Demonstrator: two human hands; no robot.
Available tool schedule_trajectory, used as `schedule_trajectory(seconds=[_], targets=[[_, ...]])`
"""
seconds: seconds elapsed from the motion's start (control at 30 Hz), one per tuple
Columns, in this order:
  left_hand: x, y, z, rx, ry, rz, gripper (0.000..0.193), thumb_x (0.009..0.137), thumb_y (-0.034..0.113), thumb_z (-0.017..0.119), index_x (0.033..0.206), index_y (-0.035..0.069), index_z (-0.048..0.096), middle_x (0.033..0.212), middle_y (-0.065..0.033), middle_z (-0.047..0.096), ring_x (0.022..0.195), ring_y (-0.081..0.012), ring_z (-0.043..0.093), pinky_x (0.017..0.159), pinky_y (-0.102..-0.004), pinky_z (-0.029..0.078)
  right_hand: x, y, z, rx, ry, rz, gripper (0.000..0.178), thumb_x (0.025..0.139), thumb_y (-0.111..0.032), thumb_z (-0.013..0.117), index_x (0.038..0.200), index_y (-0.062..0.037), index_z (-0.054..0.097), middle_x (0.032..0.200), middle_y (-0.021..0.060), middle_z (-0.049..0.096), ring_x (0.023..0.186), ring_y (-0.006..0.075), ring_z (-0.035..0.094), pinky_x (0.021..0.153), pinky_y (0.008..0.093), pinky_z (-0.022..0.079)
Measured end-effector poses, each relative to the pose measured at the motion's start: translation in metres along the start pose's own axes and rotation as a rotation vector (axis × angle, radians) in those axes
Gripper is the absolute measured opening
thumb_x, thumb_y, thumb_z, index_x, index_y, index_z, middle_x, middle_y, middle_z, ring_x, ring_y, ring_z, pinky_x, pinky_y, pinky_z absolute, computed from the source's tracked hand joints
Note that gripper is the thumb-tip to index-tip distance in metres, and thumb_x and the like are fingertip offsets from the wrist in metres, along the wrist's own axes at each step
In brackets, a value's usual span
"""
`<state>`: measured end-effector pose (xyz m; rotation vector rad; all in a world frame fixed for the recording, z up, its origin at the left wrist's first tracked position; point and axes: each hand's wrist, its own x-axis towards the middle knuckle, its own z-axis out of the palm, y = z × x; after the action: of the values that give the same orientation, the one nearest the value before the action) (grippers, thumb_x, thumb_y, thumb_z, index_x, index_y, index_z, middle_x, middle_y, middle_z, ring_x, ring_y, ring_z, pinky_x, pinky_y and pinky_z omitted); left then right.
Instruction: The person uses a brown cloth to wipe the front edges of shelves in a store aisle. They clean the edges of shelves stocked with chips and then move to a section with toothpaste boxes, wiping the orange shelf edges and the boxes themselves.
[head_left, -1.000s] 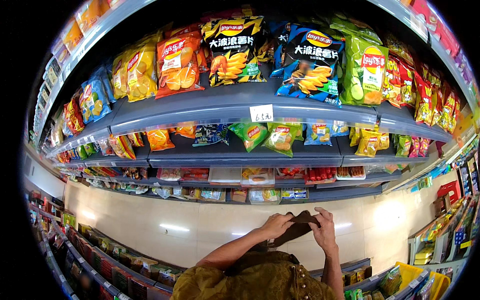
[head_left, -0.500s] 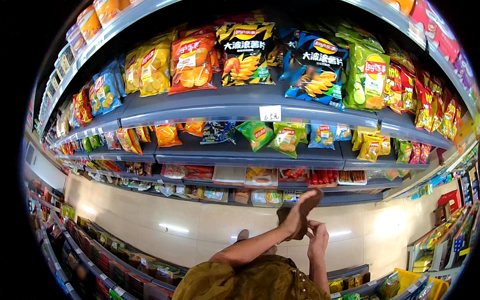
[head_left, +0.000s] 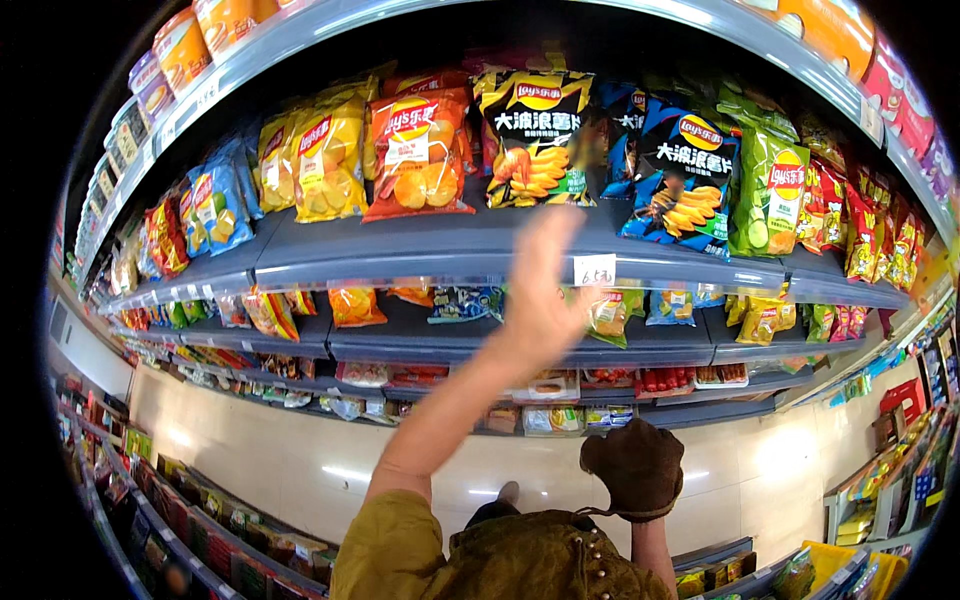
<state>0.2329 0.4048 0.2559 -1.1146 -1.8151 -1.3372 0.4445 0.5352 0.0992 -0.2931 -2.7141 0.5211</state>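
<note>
My left hand (head_left: 545,300) is bare and raised before the snack shelf, its fingers stretched out and smeared by motion. Nothing shows in it. The fingertips overlap the shelf edge just below a black chip bag (head_left: 533,140). A white price card (head_left: 595,271) is beside the thumb. Lower right, my right forearm ends in a dark brown, soft-looking covering (head_left: 635,468) with a thin cord near the wrist. Whether it is a glove, a pouch or a cap I cannot make out. It hides my right hand and its fingers.
Red (head_left: 415,150), yellow (head_left: 331,155), blue (head_left: 685,180) and green (head_left: 770,195) chip bags stand along the shelf (head_left: 440,235). Smaller packets fill the lower shelves. A lighted tile floor (head_left: 420,455) lies below, with other shelving (head_left: 235,510) behind at left.
My hands have come apart. The left has swung up to the shelf edge. The brown thing, at my left hand before, now covers my right. The shelf has shifted slightly down and right in view.
</note>
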Motion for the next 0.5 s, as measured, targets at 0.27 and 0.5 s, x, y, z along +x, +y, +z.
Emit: schedule_trajectory(seconds=[0.27, 0.5], targets=[[0.085, -0.12, -0.021, 0.096, -0.053, -0.445, 0.113, 0.067, 0.044, 0.077, 0.137, -0.01, 0.008, 0.135, -0.0302, 0.03, 0.125, -0.0365, 0.033, 0.104, -0.0373, 0.028, 0.024, -0.029, 0.051, -0.088, 0.011, -0.093, 0.023, 0.07, -0.042, 0.062, 0.069, -0.0186, 0.058, 0.066, 0.001, 0.057, 0.064, 0.022, 0.056, 0.061, 0.037, 0.039], [0.086, -0.156, -0.019, -0.09, -0.024, -0.621, 0.097, 0.063, 0.037, 0.08, 0.131, -0.01, 0.03, 0.119, -0.0225, 0.053, 0.109, -0.0276, 0.053, 0.094, -0.0316, 0.04, 0.05, -0.044, 0.044, 0.193, 0.296, -0.166, 0.029, 0.067, -0.041, 0.065, 0.079, -0.0153, 0.064, 0.066, 0.0064, 0.058, 0.058, 0.029, 0.058, 0.051, 0.0416, 0.043]])
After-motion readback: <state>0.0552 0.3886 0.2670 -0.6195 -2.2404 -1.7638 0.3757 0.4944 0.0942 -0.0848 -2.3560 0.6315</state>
